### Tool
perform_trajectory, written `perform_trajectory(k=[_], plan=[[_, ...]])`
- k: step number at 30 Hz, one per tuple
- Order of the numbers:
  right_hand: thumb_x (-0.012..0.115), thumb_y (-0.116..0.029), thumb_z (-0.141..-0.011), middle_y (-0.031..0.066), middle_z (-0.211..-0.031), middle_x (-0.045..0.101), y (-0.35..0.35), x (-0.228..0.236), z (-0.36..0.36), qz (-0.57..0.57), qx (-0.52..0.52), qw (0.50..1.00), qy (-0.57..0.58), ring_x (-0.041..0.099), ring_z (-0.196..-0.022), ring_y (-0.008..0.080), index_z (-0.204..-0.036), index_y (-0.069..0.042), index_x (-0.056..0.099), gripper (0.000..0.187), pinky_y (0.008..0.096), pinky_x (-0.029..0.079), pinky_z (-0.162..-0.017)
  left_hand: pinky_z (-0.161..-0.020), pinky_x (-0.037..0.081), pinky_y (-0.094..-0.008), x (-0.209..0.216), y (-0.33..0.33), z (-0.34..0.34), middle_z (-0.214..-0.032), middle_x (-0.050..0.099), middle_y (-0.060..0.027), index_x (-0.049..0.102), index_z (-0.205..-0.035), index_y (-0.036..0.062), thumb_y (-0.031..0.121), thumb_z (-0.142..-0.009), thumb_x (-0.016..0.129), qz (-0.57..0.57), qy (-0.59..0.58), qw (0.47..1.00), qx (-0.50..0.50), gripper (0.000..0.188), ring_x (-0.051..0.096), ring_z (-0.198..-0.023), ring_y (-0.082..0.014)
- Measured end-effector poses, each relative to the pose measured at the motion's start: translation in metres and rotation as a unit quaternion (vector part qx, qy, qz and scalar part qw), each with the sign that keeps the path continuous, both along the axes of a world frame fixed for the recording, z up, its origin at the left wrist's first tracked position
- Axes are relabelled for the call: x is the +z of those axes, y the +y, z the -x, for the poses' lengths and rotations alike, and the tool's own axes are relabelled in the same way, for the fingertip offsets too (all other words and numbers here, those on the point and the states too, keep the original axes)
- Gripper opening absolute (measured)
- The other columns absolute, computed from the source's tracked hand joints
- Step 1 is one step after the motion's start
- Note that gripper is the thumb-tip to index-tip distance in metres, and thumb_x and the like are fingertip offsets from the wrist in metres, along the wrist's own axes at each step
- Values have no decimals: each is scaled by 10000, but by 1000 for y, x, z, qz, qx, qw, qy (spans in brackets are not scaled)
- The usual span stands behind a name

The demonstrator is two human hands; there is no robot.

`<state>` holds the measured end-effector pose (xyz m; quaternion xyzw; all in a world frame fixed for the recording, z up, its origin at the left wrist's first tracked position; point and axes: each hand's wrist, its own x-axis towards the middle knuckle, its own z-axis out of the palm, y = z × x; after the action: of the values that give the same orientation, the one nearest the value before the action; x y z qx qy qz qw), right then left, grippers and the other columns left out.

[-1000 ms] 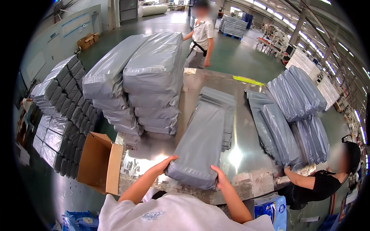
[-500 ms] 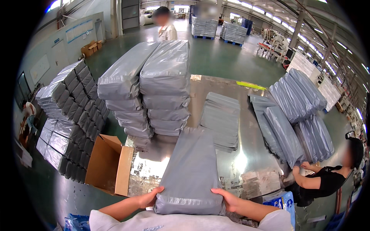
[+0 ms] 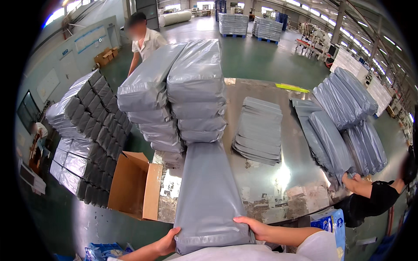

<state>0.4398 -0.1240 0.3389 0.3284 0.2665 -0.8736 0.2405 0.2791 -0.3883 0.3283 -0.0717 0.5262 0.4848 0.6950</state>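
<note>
A long grey plastic-wrapped bundle (image 3: 208,191) lies in front of me, its near end against my body and its far end on the table by the tall stack. My left hand (image 3: 167,242) grips its near left edge. On the opposite side, my right hand (image 3: 251,226) holds the right edge, thumb on top. Beyond it rises a stack of similar grey wrapped bundles (image 3: 196,82) in two columns. To the right of the held bundle lies a low pile of flat grey plastic bags (image 3: 258,130).
An open cardboard box (image 3: 152,191) stands left of the metal table (image 3: 265,191). More bundles (image 3: 80,126) are piled at far left. Grey bundles (image 3: 344,100) lie on the right, where a co-worker's hands (image 3: 355,180) touch one. Another person (image 3: 146,41) stands behind the tall stack.
The held bundle has shifted slightly left relative to the tabletop, and both hands keep hold of it. The person at the back has come left, closer to the tall stack. My view has turned slightly.
</note>
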Motion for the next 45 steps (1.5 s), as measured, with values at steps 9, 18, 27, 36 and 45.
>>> perform_trajectory(k=[9, 18, 27, 36, 45], plan=[[585, -365, -748, 87, -1187, 450, -17, -9, 14, 0, -2, 999, -40, 447, -1070, 198, -1215, -37, 373, 609, 330, 371, -906, -991, 236, -398, -19, -22, 9, -1341, 277, -100, 148, -1326, 44, 516, -793, 412, -10, 29, 998, 63, 759, 310, -1210, -236], [586, -401, -748, 90, -1209, 423, -15, -7, 25, 8, 59, 997, -44, 427, -1092, 208, -1235, -46, 349, 647, 346, 361, -917, -981, 256, -398, -9, -28, 7, -1303, 348, -110, 237, -1299, 28, 479, -780, 415, 12, 58, 994, 89, 710, 357, -1181, -246], [659, -400, -671, 125, -1332, 161, -53, -18, 48, 124, 160, 979, -30, 303, -1183, 244, -1312, -99, -60, 1010, 391, 322, -958, -960, 281, -405, 17, -86, 6, -1203, 460, -120, 352, -1242, 32, 440, -782, 388, 114, 73, 977, 165, 615, 416, -1120, -264], [681, -486, -607, 196, -1334, 18, -135, -78, 84, 28, 259, 964, 45, 177, -1235, 276, -1194, -78, -358, 1261, 408, 259, -974, -935, 291, -485, -30, -170, -17, -1246, 422, -106, 366, -1251, 81, 587, -785, 356, 11, 119, 918, 379, 688, 377, -1153, -292], [662, -522, -618, 142, -1366, 105, -148, -159, 113, 69, 216, 973, 37, 198, -1234, 288, -1301, -137, -158, 1135, 486, 264, -941, -909, 249, -574, -138, -177, -54, -1293, 346, -59, 279, -1291, 187, 612, -766, 387, 13, 142, 869, 474, 683, 331, -1163, -291]])
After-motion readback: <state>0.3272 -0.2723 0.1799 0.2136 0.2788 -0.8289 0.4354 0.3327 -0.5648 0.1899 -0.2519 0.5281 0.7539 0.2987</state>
